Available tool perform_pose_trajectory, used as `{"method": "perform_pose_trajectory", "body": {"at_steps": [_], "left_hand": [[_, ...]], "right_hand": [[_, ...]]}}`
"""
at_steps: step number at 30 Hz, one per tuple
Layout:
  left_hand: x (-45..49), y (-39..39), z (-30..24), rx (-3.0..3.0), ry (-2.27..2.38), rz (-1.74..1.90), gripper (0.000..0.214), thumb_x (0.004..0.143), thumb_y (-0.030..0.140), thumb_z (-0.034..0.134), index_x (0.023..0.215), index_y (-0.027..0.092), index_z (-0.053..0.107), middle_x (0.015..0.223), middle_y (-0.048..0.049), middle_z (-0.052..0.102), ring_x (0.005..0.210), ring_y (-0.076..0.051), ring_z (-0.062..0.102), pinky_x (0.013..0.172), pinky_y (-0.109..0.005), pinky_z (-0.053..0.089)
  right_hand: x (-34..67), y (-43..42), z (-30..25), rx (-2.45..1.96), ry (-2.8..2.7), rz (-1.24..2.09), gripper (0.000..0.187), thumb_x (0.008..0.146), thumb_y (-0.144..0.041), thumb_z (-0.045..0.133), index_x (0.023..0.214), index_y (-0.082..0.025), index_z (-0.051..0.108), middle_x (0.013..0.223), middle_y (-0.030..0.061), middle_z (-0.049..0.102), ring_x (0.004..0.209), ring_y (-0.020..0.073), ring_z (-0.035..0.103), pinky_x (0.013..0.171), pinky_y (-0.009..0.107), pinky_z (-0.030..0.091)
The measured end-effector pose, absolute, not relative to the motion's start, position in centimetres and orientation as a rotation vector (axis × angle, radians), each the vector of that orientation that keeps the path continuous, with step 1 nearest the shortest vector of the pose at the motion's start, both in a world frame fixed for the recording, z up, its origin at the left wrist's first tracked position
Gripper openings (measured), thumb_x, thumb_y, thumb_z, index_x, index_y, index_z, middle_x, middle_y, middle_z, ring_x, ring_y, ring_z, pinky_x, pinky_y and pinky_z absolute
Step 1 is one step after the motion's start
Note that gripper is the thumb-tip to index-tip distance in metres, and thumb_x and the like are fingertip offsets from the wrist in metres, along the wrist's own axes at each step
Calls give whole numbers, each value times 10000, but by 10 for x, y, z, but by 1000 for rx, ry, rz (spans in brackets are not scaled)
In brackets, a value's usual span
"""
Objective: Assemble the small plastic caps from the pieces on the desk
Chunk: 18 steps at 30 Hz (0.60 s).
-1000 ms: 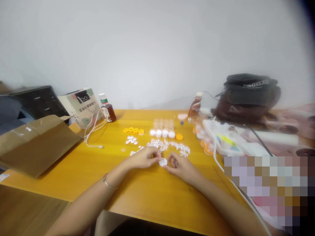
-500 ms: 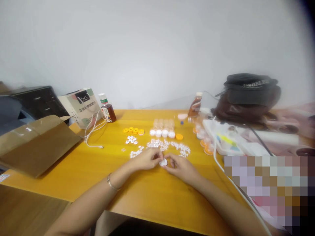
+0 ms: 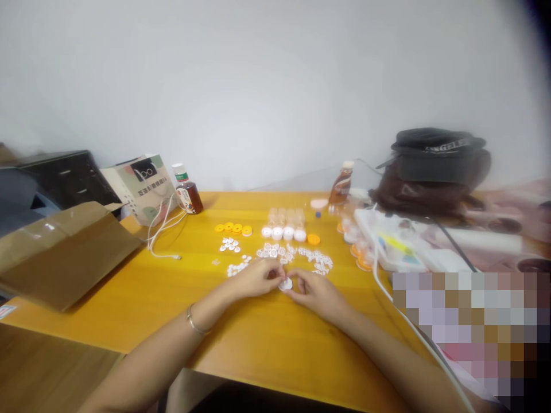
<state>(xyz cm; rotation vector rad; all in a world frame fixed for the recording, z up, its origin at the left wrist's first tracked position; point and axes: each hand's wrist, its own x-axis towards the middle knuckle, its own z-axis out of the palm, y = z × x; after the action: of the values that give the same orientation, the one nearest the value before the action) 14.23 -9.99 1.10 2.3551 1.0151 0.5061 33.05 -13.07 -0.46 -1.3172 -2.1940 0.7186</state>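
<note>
Between my two hands is a small round white disc, like a cap. My left hand has thumb and fingers pinched at its left upper edge; whether a smaller piece is also in the pinch cannot be made out. My right hand grips the disc's right edge with thumb and curled fingers. Just beyond the hands lie small white flat pieces, small white round pieces and white discs. Further back are yellow discs, a row of white caps and a lone yellow disc.
At left stand an open cardboard box, a printed box, a white cable and a brown bottle. Right hold a second bottle, lidded cups, a white tray, a cable and a dark bag.
</note>
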Motion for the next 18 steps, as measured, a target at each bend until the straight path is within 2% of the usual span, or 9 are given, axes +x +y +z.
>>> {"method": "perform_pose_trajectory", "body": {"at_steps": [18], "left_hand": [[143,-101,13,2512,930,522,137,805,239,513,848,181,629,811,-34,620,764,-135,546,744,-241,398]], "right_hand": [[330,-131,-3,-1332,-2196,717,175,764,-350,546,893,-238,585,558,-56,453,509,92,418,466,184,257]]}}
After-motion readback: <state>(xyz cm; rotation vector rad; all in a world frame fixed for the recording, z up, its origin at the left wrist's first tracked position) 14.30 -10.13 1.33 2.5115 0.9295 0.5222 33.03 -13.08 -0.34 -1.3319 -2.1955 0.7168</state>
